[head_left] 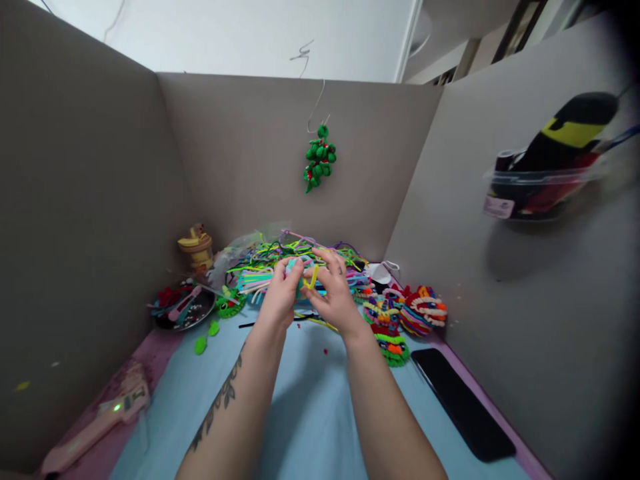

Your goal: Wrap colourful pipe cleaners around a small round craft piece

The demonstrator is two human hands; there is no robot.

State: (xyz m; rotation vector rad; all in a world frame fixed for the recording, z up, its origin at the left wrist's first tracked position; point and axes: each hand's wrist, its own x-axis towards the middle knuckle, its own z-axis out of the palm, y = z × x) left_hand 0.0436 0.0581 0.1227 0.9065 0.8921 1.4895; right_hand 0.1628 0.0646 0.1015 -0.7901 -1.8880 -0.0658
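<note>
In the middle of the head view, my left hand (283, 290) is closed on a small turquoise fuzzy piece (299, 288) that looks made of pipe cleaner. Its full shape is partly hidden by my fingers. Close beside it, my right hand (333, 290) pinches a bent yellow pipe cleaner (313, 277) against or near the turquoise piece; whether the two are joined I cannot tell. Both hands are raised over the blue cloth, in front of a pile of many-coloured pipe cleaners (260, 255).
Left are a pink glue gun (95, 427) with a green light, a dark bowl (200, 317) and green leaf shapes (201, 345). Finished fuzzy figures (423, 310) and a black phone (463, 403) lie right. Grey panels (240, 147) enclose the table; a green ornament (320, 160) hangs at the back.
</note>
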